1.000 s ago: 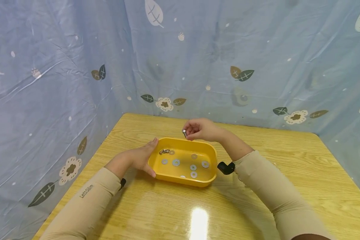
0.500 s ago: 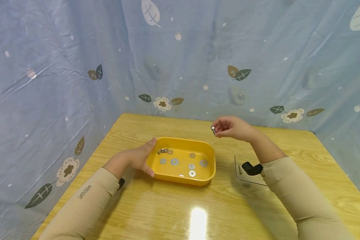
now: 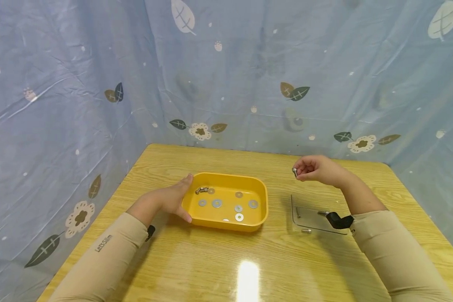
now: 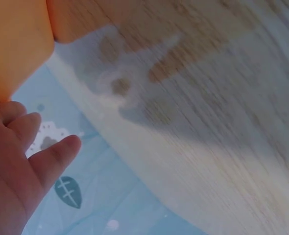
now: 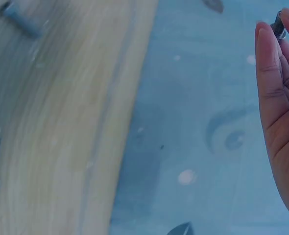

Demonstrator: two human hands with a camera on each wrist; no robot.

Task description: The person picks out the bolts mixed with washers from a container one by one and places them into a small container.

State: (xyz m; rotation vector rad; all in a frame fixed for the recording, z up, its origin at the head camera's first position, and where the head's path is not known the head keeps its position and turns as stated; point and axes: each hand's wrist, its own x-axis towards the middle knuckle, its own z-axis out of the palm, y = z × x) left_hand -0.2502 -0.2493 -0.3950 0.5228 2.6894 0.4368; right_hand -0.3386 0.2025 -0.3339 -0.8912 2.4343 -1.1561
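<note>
In the head view my left hand (image 3: 167,200) spans the left end of a yellow plastic tray (image 3: 226,225), fingers at its far corner and thumb at the near one. The fingers look fairly straight in the left wrist view, against the tray's wall (image 4: 17,44). Washers (image 3: 217,203) lie scattered on the tray's floor, and a small cluster of bolts (image 3: 201,190) sits at its far left. My right hand (image 3: 321,170) pinches a short metal bolt (image 3: 295,172) between thumb and fingertips, raised above the table; the bolt's knurled head (image 5: 279,32) shows in the right wrist view.
A transparent plate (image 3: 313,201) lies right of the tray, below the right hand. Bolts show at its left side (image 3: 298,212) and centre (image 3: 322,213); another bolt (image 3: 306,230) lies at its near edge. A blue patterned curtain (image 3: 249,84) borders the wooden table (image 3: 204,264).
The right hand has carried the bolt from above the tray's far rim to the right, uncovering the transparent plate and bolts. The left hand has stayed at the tray.
</note>
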